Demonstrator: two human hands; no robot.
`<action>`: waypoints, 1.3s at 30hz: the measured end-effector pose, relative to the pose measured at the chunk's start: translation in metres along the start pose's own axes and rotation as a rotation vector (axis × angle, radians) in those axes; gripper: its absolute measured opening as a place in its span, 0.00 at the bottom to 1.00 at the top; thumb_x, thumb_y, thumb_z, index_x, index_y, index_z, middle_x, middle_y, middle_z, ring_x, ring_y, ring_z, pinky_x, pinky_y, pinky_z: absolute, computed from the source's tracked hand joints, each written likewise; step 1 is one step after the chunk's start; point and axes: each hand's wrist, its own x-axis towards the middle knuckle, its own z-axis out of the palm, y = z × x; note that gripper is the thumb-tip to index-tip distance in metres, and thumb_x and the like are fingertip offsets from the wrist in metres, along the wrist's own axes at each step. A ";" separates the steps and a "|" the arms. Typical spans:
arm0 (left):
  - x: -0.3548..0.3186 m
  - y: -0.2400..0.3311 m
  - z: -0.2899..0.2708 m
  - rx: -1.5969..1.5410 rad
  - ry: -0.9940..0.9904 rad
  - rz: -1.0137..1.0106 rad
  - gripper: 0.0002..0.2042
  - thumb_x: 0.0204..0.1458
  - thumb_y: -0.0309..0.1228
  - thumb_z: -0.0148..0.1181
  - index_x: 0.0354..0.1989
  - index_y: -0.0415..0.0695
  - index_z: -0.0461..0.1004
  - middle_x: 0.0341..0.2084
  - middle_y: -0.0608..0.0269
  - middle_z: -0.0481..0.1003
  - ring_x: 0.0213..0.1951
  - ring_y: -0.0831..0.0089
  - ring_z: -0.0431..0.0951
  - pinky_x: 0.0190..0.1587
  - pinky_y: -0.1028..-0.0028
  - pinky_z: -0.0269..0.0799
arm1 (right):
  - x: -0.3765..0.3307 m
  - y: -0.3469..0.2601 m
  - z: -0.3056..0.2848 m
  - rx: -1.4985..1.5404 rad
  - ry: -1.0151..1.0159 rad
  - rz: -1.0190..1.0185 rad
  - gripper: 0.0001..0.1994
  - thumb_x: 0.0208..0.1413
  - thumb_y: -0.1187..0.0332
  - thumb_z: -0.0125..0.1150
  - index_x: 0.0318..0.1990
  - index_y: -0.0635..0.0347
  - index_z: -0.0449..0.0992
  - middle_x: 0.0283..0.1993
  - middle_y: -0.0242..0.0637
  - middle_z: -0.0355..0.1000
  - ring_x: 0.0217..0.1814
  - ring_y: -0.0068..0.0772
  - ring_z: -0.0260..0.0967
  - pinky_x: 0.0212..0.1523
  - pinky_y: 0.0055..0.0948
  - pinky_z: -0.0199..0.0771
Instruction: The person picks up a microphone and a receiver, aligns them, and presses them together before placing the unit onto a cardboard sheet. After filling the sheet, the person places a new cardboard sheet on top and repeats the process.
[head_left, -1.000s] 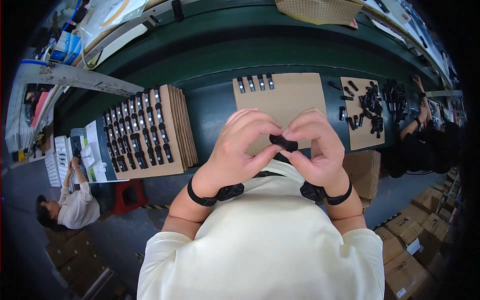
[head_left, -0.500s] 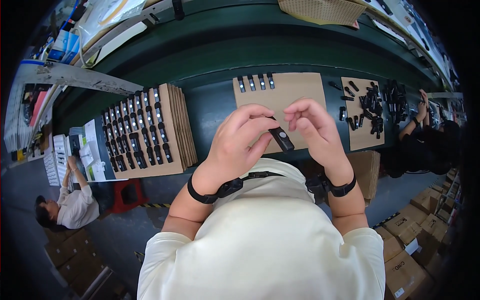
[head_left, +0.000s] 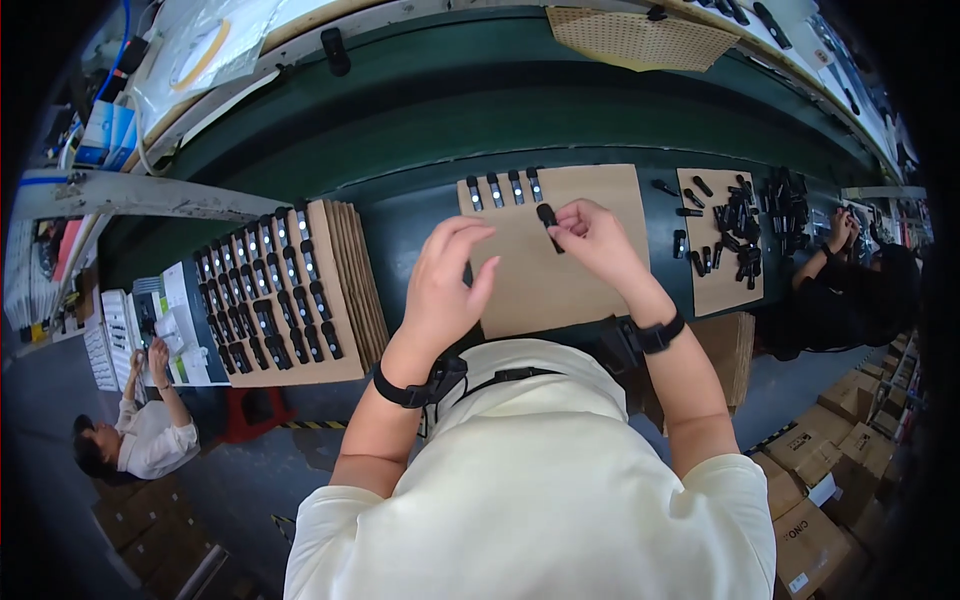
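Note:
My right hand (head_left: 597, 240) pinches a small black wireless microphone (head_left: 549, 226) with a rounded dark top, tilted above a brown cardboard sheet (head_left: 570, 300). My left hand (head_left: 448, 280) is to the left, fingers apart, holding nothing, over that sheet's left edge. Along the sheet's far left edge lies a short row of similar microphones (head_left: 516, 188), each with a grey face and a light round spot. The held one is just nearer to me than the right end of this row.
At left, rows of microphones (head_left: 272, 275) cover a stack of cardboard sheets (head_left: 350, 290). Loose black pieces (head_left: 738, 222) lie on cardboard at right, beside a dark heap (head_left: 788, 210). Co-workers sit left (head_left: 155, 430) and right (head_left: 850, 290). A shelf edge (head_left: 400, 18) runs along the back.
The microphone has passed from my left hand to my right and moved toward the row, its round top now facing away from me. My left hand has opened and drawn left.

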 end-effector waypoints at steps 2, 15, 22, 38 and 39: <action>-0.005 -0.020 0.003 -0.006 0.015 -0.115 0.13 0.45 0.21 0.64 0.42 0.40 0.74 0.44 0.53 0.73 0.45 0.55 0.75 0.47 0.65 0.72 | 0.033 0.036 0.000 -0.086 0.083 0.010 0.12 0.52 0.72 0.65 0.41 0.70 0.74 0.34 0.37 0.76 0.35 0.25 0.74 0.37 0.25 0.75; -0.037 -0.094 0.001 0.034 -0.076 -0.489 0.10 0.51 0.20 0.60 0.42 0.36 0.74 0.45 0.54 0.73 0.44 0.62 0.76 0.47 0.72 0.72 | 0.123 0.105 0.021 -0.399 0.215 0.251 0.14 0.50 0.63 0.62 0.40 0.63 0.73 0.40 0.48 0.77 0.45 0.52 0.75 0.45 0.42 0.75; -0.030 -0.104 0.006 0.026 -0.090 -0.482 0.10 0.52 0.20 0.59 0.43 0.36 0.74 0.45 0.54 0.73 0.45 0.63 0.76 0.47 0.71 0.73 | 0.121 0.115 0.025 -0.413 0.310 0.130 0.14 0.50 0.64 0.63 0.41 0.63 0.73 0.40 0.48 0.75 0.44 0.50 0.74 0.44 0.41 0.75; -0.016 -0.091 0.012 0.115 -0.181 -0.517 0.09 0.53 0.21 0.59 0.43 0.37 0.74 0.46 0.54 0.73 0.45 0.63 0.75 0.47 0.71 0.72 | 0.095 0.247 -0.157 -0.887 0.585 0.256 0.16 0.50 0.68 0.62 0.48 0.59 0.75 0.47 0.48 0.71 0.51 0.55 0.69 0.51 0.46 0.72; -0.016 -0.089 0.012 0.116 -0.188 -0.515 0.09 0.53 0.21 0.59 0.43 0.37 0.74 0.46 0.54 0.73 0.45 0.63 0.75 0.47 0.71 0.72 | 0.092 0.248 -0.160 -0.903 0.586 0.262 0.16 0.49 0.70 0.64 0.47 0.60 0.75 0.47 0.49 0.71 0.51 0.55 0.69 0.51 0.47 0.72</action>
